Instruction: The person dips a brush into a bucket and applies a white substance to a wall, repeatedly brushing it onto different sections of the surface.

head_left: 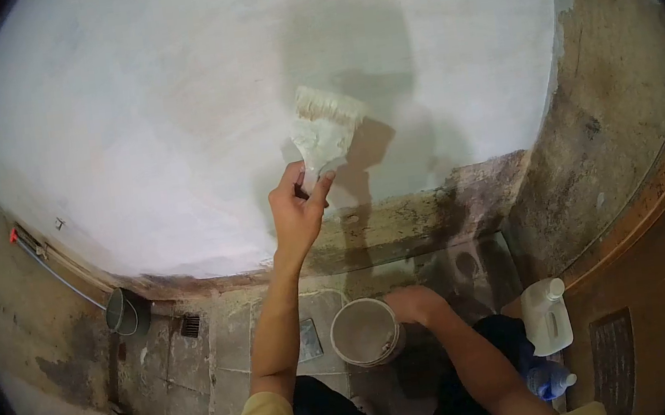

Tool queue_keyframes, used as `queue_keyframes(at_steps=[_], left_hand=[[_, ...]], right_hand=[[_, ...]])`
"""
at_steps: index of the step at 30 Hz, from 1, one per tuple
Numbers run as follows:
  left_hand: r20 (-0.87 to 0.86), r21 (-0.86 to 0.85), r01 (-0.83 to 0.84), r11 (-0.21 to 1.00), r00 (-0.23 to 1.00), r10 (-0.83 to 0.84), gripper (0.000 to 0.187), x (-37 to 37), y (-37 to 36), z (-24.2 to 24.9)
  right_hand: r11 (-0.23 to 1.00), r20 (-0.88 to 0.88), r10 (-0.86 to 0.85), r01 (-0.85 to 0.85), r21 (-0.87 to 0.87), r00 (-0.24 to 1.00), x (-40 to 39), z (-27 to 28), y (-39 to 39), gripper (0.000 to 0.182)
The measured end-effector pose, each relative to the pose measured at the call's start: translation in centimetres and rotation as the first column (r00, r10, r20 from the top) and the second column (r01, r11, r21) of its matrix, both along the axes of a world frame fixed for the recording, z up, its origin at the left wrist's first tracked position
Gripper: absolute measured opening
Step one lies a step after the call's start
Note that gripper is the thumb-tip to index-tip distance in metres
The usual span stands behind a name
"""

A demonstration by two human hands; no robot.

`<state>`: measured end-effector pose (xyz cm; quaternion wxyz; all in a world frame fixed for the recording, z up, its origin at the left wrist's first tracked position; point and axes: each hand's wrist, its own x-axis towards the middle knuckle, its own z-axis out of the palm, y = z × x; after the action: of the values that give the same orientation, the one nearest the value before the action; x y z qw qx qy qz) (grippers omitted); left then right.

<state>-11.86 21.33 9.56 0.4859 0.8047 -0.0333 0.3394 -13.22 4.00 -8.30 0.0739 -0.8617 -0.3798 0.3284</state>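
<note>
My left hand [297, 210] is raised in front of the wall [132, 107], closed round the handle of a wide paintbrush [329, 130]. The brush points upward, its pale bristles coated in white paint and overlapping the wall in this view. Lower down, my right hand [417, 304] grips the upper side of a round paint bucket [396, 344], its fingers partly hidden behind the rim. Pale liquid shows inside the bucket, which is above the floor near my legs.
Bare, stained plaster [391, 219] runs below the white coat. A dark bucket [126, 311] stands at left by a floor drain [190, 325]. At right are a white jug [548, 318] and a blue bottle [547, 380]. A flat tile [308, 340] lies on the floor.
</note>
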Motion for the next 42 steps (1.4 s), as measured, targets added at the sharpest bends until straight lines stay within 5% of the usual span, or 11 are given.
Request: queue_keyframes(at_steps=[1, 7, 16, 25, 28, 29, 33, 35, 37, 40, 42], left_hand=[[-0.015, -0.128, 0.042, 0.991, 0.999, -0.044, 0.019, -0.1, -0.6, 0.1], [0.083, -0.217, 0.045, 0.975, 0.996, -0.028, 0.016, 0.7, 0.1, 0.3], [0.147, -0.487, 0.064, 0.871, 0.989, 0.009, 0.028, -0.2, 0.8, 1.6], [0.132, -0.449, -0.001, 0.893, 0.989, 0.068, 0.027, -0.5, 1.7, 0.9], [0.156, -0.257, -0.013, 0.966, 0.986, 0.055, 0.023, -0.2, 2.0, -0.4], [0.217, -0.055, -0.123, 0.991, 0.967, 0.132, 0.018, -0.1, 1.5, -0.9], [0.325, 0.393, -0.233, 0.889, 0.94, 0.103, 0.013, 0.7, 0.1, -2.9], [0.377, 0.425, -0.158, 0.891, 0.926, -0.016, 0.018, 1.8, -0.1, -4.8], [0.106, 0.476, -0.023, 0.879, 0.994, -0.032, 0.02, 1.9, -1.2, -5.9], [0.017, 0.473, 0.038, 0.88, 0.999, -0.052, 0.017, 3.0, -2.6, -8.2], [-0.067, 0.495, 0.08, 0.865, 0.996, -0.054, 0.017, 3.4, -3.5, -9.4]], right_hand=[[0.998, 0.049, -0.008, 0.005, 0.067, 0.999, -0.1, -0.5, 0.0, 0.033], [0.99, 0.083, 0.002, -0.014, 0.138, 0.997, -0.7, 0.4, 0.0, 0.034], [0.996, 0.105, -0.023, 0.014, 0.083, 0.994, -0.9, 1.0, -1.1, 0.031], [0.998, 0.145, -0.021, 0.014, 0.055, 0.989, -1.2, 1.6, -1.3, 0.025], [0.962, 0.228, -0.003, -0.06, 0.267, 0.974, -1.5, 0.6, -1.4, 0.026], [0.963, 0.219, -0.008, -0.052, 0.266, 0.976, -1.7, 0.4, -1.5, 0.026], [0.882, 0.27, -0.022, -0.108, 0.458, 0.963, -2.4, 0.9, -1.7, 0.028], [0.881, 0.262, -0.045, -0.085, 0.466, 0.964, -2.7, 1.4, -1.5, 0.029], [0.925, 0.28, -0.052, -0.059, 0.375, 0.959, -3.2, 1.7, -1.4, 0.026], [0.984, 0.242, -0.001, -0.043, 0.174, 0.97, -3.6, 0.9, -0.4, 0.021], [0.975, 0.253, 0.003, -0.06, 0.215, 0.967, -4.0, 0.2, 0.3, 0.019]])
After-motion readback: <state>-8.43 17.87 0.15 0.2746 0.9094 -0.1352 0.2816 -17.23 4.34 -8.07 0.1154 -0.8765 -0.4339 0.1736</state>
